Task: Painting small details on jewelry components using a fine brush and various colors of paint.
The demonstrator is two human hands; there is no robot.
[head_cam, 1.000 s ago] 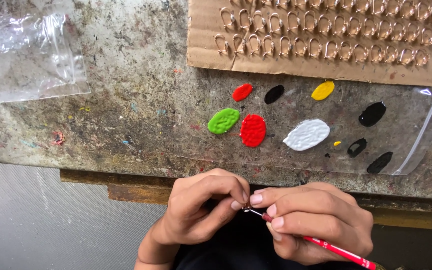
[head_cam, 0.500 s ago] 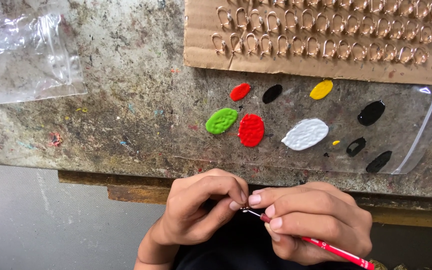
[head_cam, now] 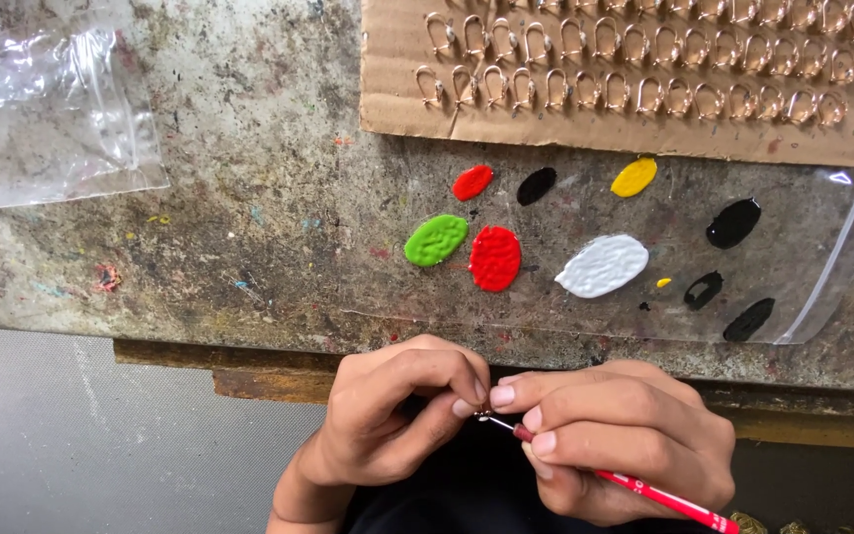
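Far up and to the left of the pinch lies a crumpled clear plastic bag (head_cam: 46, 114) on the stained worktop (head_cam: 249, 129). The left hand (head_cam: 392, 415) has thumb and forefinger closed together on a tiny metal piece (head_cam: 482, 413), too small to make out, held just in front of the worktop's near edge. Touching that piece from the right is the fine tip of a red-handled brush (head_cam: 644, 489), which the right hand (head_cam: 615, 440) clamps between thumb and fingers, its handle running down and away to the right. Above the two hands, on a clear plastic sheet (head_cam: 822, 297), sit paint blobs: a green blob (head_cam: 436, 239) and a large red blob (head_cam: 495, 258) up and slightly left of the grip, a white blob (head_cam: 602, 265) above the right hand, a yellow blob (head_cam: 634, 177) and black blobs (head_cam: 733, 222) further right. Beyond them a cardboard sheet (head_cam: 397, 99) carries rows of small metal hooks (head_cam: 644, 94).
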